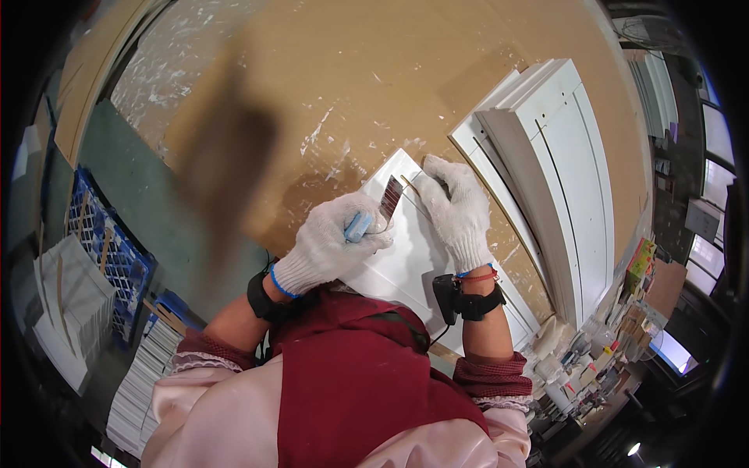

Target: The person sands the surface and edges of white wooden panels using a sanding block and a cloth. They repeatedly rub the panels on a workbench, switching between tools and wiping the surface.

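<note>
Your left hand [331,238], in a white knit glove, has its fingers closed around the blue handle of a scraper [359,226]; the flat, dark reddish blade points away from you, over the panel. Your right hand [452,207], gloved too, rests at the panel's right edge, thumb toward the blade and fingers curled; you can't tell whether it pinches the edge or only presses on it. The white panel [398,253] lies between and under both your hands, on the brown, white-scuffed tabletop [374,54]. Just right of your right hand stands a stack of grooved white boards [577,179]. Farther right sits a clutter of containers [577,363] with a green-and-yellow package [641,261], its printing too small to read. Off to your left are a blue lattice crate [129,269] and a pile of white sheets [78,292].
</note>
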The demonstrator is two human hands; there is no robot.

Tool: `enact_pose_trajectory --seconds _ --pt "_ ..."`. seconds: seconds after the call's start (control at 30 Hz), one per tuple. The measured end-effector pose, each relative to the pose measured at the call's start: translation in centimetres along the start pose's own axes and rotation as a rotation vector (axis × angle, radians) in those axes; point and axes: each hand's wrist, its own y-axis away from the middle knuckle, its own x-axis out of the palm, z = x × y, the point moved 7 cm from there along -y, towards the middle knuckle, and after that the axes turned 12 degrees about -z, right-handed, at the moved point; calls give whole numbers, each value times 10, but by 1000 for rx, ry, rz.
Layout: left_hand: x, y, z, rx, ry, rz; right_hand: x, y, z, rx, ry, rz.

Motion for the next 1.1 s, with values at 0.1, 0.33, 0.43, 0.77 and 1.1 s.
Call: enact_pose_trajectory --seconds 0.1,0.33,0.43,0.77,1.1 --pt "2 1 -1 -40 -16 22 0 0 5 -3 54 32" --pt "2 -1 -1 -42 27 27 -1 -3 0 119 -57 17" --pt "2 -1 -2 -25 0 19 -2 -2 5 71 -11 7" --pt "-4 0 -9 -49 -152 1 -4 3 -9 90 -177 -96" --pt "-14 -6 22 -12 -125 -110 -77 125 -132 479 -296 -318"
